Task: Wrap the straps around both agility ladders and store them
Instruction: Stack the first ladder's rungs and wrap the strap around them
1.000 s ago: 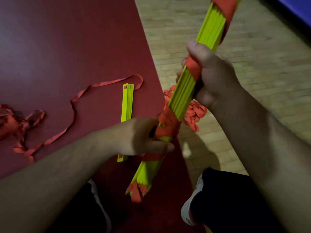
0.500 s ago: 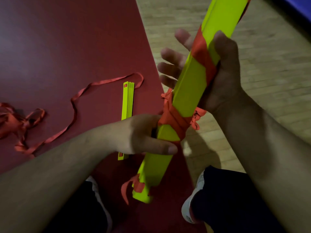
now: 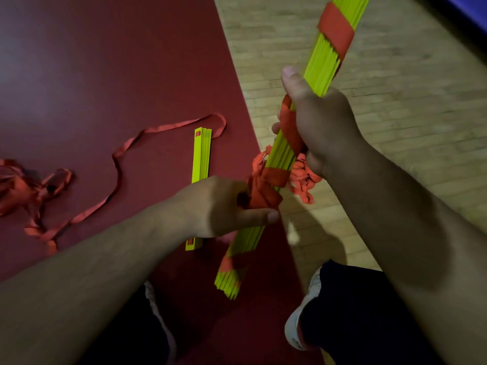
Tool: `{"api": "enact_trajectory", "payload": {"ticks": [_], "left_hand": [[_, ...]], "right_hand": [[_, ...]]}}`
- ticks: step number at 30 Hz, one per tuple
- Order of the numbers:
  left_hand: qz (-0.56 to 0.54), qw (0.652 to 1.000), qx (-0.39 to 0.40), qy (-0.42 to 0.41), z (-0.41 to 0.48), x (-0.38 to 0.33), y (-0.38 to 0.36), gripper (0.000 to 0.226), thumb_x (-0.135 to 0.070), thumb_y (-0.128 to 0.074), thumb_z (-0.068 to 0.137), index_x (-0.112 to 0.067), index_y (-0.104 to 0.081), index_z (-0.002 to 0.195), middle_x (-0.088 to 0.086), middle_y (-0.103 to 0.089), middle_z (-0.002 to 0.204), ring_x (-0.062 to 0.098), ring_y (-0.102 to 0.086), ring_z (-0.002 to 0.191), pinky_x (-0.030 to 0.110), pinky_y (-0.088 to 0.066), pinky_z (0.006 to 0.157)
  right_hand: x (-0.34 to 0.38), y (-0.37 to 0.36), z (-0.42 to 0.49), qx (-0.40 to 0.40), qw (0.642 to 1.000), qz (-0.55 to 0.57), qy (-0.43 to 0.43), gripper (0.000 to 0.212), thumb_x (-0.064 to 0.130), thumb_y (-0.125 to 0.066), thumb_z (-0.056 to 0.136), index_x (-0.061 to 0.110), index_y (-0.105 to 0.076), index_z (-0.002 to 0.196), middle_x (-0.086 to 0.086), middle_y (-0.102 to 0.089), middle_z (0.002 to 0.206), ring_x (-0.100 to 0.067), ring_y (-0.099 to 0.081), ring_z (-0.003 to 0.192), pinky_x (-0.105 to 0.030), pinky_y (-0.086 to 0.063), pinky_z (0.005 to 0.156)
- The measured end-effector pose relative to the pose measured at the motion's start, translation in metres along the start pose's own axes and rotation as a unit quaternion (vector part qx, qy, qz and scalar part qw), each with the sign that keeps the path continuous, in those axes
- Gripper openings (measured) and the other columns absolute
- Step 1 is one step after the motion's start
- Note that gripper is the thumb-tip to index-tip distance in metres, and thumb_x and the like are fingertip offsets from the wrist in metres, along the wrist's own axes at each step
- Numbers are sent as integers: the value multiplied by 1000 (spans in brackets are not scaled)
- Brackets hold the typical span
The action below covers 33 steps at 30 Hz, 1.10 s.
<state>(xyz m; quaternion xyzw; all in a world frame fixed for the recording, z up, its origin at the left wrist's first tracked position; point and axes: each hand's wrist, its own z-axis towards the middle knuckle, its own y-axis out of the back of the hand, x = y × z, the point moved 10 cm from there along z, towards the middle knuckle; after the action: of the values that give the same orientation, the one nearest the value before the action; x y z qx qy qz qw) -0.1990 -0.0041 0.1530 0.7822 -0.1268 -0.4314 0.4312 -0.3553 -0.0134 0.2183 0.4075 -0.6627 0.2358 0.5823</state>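
At the far left a tangled heap of strap (image 3: 18, 185) lies on the red surface (image 3: 92, 61). A loose orange strap (image 3: 117, 167) trails from it in curves to a yellow ladder bundle (image 3: 201, 154) that lies flat on the red surface, not wrapped. Its near end is hidden behind the left hand (image 3: 221, 206).

The left hand has its fingers curled round the lower part of a second ladder bundle (image 3: 321, 67), right on a thick wrap of strap, with the thumb stretched across. This bundle is held in the air, tilted, its top leaning right and out of view, over the edge between the red surface and the wooden floor (image 3: 408, 106). The right hand (image 3: 324, 125) grips it higher up, thumb pointing up along the slats, with strap passing under the fingers. An orange band (image 3: 336, 30) circles the bundle above, and a loose bunch of strap (image 3: 304, 180) hangs just below the right hand. A white shoe (image 3: 300, 330) shows at the bottom.
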Motion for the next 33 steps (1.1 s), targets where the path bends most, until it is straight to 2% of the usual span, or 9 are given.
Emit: {"api": "enact_trajectory", "payload": {"ticks": [3,5,10,14,17,19,22,25,33], "left_hand": [[-6,1000,-28,6,-1,0,5,51,-90,-44,60,-41,-54,69,-11,-55,56,4,-51,52,33,-44,54],[23,998,-56,23,0,1,8,55,-89,-51,63,-35,-50,68,-8,-51,54,7,-51,54,35,-46,56],[-121,990,2,-70,-2,-10,-1,28,-46,-77,79,-25,-63,91,-9,-68,74,3,-65,74,33,-53,71],[-271,952,104,-91,-11,-20,-21,47,-46,-72,74,-16,-68,111,-2,-76,99,12,-72,95,36,-58,83],[-287,946,123,-80,-9,-20,-28,45,-43,-75,74,-17,-68,111,-2,-76,103,13,-71,98,37,-58,86],[-294,945,123,-69,-7,-15,-28,31,-36,-79,79,-28,-66,107,-12,-76,99,2,-70,93,28,-57,81],[-181,981,41,-56,-2,-4,-17,33,-59,-76,74,-40,-59,94,-15,-71,83,-9,-62,76,28,-54,71],[-62,997,-22,-34,1,4,-13,52,-80,-62,64,-37,-52,92,-11,-63,73,2,-60,68,35,-51,65],[56,998,-19,-2,5,8,-18,70,-87,-58,59,-34,-51,104,-8,-69,83,15,-68,78,39,-56,68]], "right_hand": [[-1,0,6,-10,999,-35,1,86,76,-57,61,11,-59,117,-5,-70,96,-29,-72,89,-55,-58,85],[4,-2,6,-5,997,-72,25,88,74,-56,68,8,-55,126,1,-64,93,-22,-68,88,-50,-59,84],[11,-7,1,63,994,-4,85,51,59,-74,72,26,-61,108,7,-69,91,-18,-69,90,-45,-58,80],[19,-23,-7,200,956,205,60,43,27,-65,84,7,-56,121,-11,-74,98,-26,-73,93,-43,-58,82],[23,-34,-16,247,932,264,37,24,17,-58,86,6,-53,108,-19,-72,97,-33,-73,88,-48,-57,82],[23,-29,-14,209,943,257,41,17,11,-62,88,2,-53,100,-14,-66,80,-28,-67,69,-49,-58,73],[14,-4,3,56,982,168,59,27,14,-73,83,4,-56,102,-10,-62,74,-28,-65,64,-58,-60,71],[8,22,9,-90,991,61,75,40,33,-77,69,17,-56,100,-7,-69,84,-30,-71,75,-55,-60,72],[8,28,10,-116,989,9,87,30,30,-71,74,22,-50,94,1,-64,79,-28,-72,75,-50,-60,69]]}}
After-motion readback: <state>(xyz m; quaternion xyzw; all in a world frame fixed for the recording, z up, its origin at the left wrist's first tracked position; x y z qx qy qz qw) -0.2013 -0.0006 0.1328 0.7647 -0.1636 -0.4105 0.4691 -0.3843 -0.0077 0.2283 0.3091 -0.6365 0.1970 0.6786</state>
